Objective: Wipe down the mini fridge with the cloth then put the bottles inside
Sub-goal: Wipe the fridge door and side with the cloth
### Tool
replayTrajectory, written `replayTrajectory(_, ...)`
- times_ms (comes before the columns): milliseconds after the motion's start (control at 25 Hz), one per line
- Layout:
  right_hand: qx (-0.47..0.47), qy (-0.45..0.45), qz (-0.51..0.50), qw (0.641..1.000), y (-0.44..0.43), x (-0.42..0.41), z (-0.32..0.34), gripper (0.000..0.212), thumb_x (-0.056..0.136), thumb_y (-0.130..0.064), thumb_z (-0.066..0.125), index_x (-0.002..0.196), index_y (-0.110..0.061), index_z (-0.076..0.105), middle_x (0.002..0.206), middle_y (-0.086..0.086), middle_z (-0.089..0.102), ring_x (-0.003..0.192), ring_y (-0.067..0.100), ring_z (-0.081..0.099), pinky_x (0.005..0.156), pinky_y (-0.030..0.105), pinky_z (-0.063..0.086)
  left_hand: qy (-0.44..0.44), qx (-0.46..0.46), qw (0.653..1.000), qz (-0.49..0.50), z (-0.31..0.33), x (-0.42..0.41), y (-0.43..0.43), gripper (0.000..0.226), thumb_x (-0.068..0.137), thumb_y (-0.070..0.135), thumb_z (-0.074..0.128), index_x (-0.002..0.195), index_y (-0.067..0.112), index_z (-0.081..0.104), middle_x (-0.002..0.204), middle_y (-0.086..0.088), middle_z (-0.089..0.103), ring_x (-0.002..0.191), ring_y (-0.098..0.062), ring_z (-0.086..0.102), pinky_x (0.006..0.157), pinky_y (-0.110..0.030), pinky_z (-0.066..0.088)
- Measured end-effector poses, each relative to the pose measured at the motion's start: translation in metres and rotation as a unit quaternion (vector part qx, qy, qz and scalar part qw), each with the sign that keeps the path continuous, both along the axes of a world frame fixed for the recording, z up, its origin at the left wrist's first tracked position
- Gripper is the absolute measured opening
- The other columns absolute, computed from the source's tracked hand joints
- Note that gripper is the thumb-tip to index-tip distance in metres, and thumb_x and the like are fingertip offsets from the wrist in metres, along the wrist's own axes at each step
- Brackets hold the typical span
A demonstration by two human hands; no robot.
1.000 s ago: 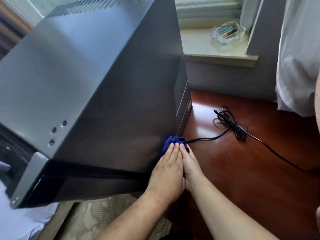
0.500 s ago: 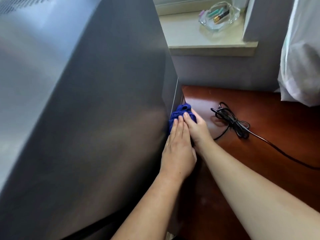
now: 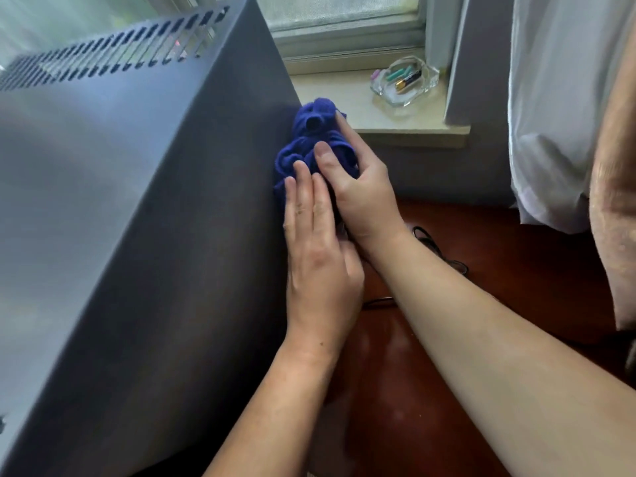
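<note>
The mini fridge (image 3: 189, 235) fills the left half of the view. It is a dark grey box with a paler top and a row of vent slots (image 3: 120, 53) along the top's rear edge. The blue cloth (image 3: 315, 130) is bunched into a crumpled wad and lies against the fridge's right side wall at its rear edge, a little below the top rear corner.

Both hands are on the cloth. The left hand (image 3: 320, 263) lies flat with its fingers straight and close together. Its fingertips press the lower folds of the cloth against the side wall, and the palm lies along the same rear edge beneath. The right hand (image 3: 364, 191) grips the wad from the side away from the fridge. Its thumb (image 3: 323, 154) is laid across the front of the cloth and its fingers are curled round the far side, the forefinger reaching up near the top of the bundle. The two hands touch, the right wrist crossing just above the left knuckles.

Behind the fridge runs a pale windowsill (image 3: 347, 98). A clear glass dish (image 3: 425, 85) stands toward its right end, holding a few small coloured sticks and what looks like a battery. A white curtain (image 3: 550, 115) hangs at the right, with a beige fabric (image 3: 612, 235) at the frame's right edge. The floor (image 3: 499, 287) is glossy reddish-brown wood, and a black cable (image 3: 442, 251) lies on it, partly hidden behind the right forearm.
</note>
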State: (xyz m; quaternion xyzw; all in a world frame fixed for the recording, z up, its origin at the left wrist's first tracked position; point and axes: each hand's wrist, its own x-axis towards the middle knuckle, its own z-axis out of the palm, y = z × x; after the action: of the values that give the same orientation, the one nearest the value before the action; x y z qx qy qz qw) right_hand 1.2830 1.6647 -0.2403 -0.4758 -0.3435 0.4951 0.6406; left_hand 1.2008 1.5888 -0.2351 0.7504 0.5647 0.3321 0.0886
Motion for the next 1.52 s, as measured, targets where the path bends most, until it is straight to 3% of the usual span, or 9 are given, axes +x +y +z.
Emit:
replayTrajectory(160, -0.034, 0.032, 0.010, 0.999, -0.017, -0.007, -0.029, 0.056, 0.098, -0.022, 0.067, 0.151, -0.014, 0.049, 0.134, -0.002, 0.067, 0.124, 0.004, 0.063, 0.114, 0.030, 0.046, 0.066, -0.036, 0.997, -0.013, -0.024, -0.011, -0.011, 0.078, 0.085, -0.008, 0.046, 0.159, 0.001, 0.022, 0.171, -0.008, 0.008, 0.159, -0.017, -0.001, 0.128, -0.029, 0.004)
replayTrajectory(320, -0.146, 0.075, 0.046, 0.985, -0.049, -0.029, -0.108, 0.065, 0.086, -0.059, 0.064, 0.145, -0.034, 0.053, 0.133, -0.003, 0.070, 0.127, 0.014, 0.064, 0.115, 0.045, 0.044, 0.143, -0.139, 0.979, -0.051, -0.076, -0.038, -0.034, 0.085, 0.083, -0.006, 0.050, 0.161, 0.007, 0.018, 0.172, -0.003, 0.006, 0.158, -0.010, -0.003, 0.127, -0.024, 0.001)
replayTrajectory(480, -0.256, 0.168, 0.079, 0.949, -0.100, -0.051, -0.167, 0.045, 0.099, -0.045, 0.056, 0.141, -0.030, 0.055, 0.130, 0.005, 0.071, 0.123, 0.020, 0.067, 0.114, 0.045, 0.046, 0.170, -0.253, 0.950, -0.066, -0.118, -0.055, -0.074, 0.088, 0.081, -0.004, 0.047, 0.162, 0.008, 0.015, 0.171, -0.003, 0.004, 0.156, -0.008, -0.007, 0.128, -0.031, 0.008)
replayTrajectory(600, -0.299, 0.209, 0.092, 0.926, -0.117, -0.057, -0.187, 0.037, 0.106, -0.034, 0.051, 0.142, -0.025, 0.055, 0.132, 0.010, 0.070, 0.123, 0.022, 0.066, 0.112, 0.042, 0.048, 0.174, -0.299, 0.936, -0.058, -0.130, -0.054, -0.088, 0.084, 0.086, -0.003, 0.045, 0.162, 0.006, 0.010, 0.171, -0.005, -0.001, 0.156, -0.010, -0.011, 0.128, -0.027, -0.002)
replayTrajectory(760, -0.273, 0.172, 0.062, 0.945, -0.098, -0.049, -0.182, 0.037, 0.100, -0.028, 0.061, 0.136, -0.020, 0.062, 0.126, 0.010, 0.073, 0.120, 0.026, 0.068, 0.111, 0.047, 0.049, 0.134, -0.291, 0.947, -0.040, -0.123, -0.044, -0.075, 0.078, 0.091, -0.002, 0.042, 0.162, 0.006, 0.010, 0.171, -0.003, -0.001, 0.157, -0.011, -0.008, 0.125, -0.021, -0.007)
replayTrajectory(1040, -0.184, 0.073, 0.021, 0.980, 0.011, -0.002, -0.164, 0.053, 0.096, -0.028, 0.066, 0.146, -0.014, 0.055, 0.133, 0.008, 0.068, 0.120, 0.019, 0.066, 0.108, 0.035, 0.050, 0.090, -0.240, 0.967, -0.009, -0.104, 0.008, 0.015, 0.077, 0.091, -0.001, 0.043, 0.161, 0.003, 0.010, 0.171, -0.011, 0.004, 0.159, -0.020, -0.003, 0.124, -0.021, -0.008)
replayTrajectory(1160, -0.215, 0.076, 0.028, 0.973, 0.027, 0.002, -0.185, 0.031, 0.098, -0.034, 0.063, 0.126, -0.021, 0.065, 0.113, 0.001, 0.074, 0.109, 0.018, 0.069, 0.103, 0.035, 0.054, 0.119, -0.268, 0.956, -0.027, -0.112, 0.016, 0.036, 0.078, 0.093, 0.000, 0.043, 0.162, 0.005, 0.006, 0.171, -0.011, 0.002, 0.159, -0.019, -0.005, 0.125, -0.023, -0.007)
replayTrajectory(1280, -0.248, 0.092, 0.043, 0.963, 0.009, -0.006, -0.215, 0.021, 0.107, -0.029, 0.050, 0.122, -0.019, 0.061, 0.099, -0.002, 0.070, 0.091, 0.013, 0.067, 0.081, 0.020, 0.055, 0.159, -0.318, 0.933, -0.050, -0.134, 0.006, 0.033, 0.080, 0.093, 0.000, 0.043, 0.162, 0.008, 0.004, 0.172, -0.009, 0.001, 0.159, -0.016, -0.004, 0.126, -0.023, -0.005)
replayTrajectory(1520, -0.238, 0.172, 0.017, 0.956, -0.011, -0.014, -0.213, 0.019, 0.104, -0.021, 0.057, 0.119, -0.015, 0.066, 0.096, 0.006, 0.073, 0.080, 0.016, 0.071, 0.089, 0.039, 0.055, 0.133, -0.318, 0.938, -0.047, -0.138, -0.008, 0.006, 0.078, 0.092, -0.002, 0.043, 0.162, 0.009, 0.011, 0.172, -0.007, 0.004, 0.159, -0.017, -0.002, 0.124, -0.019, -0.005)
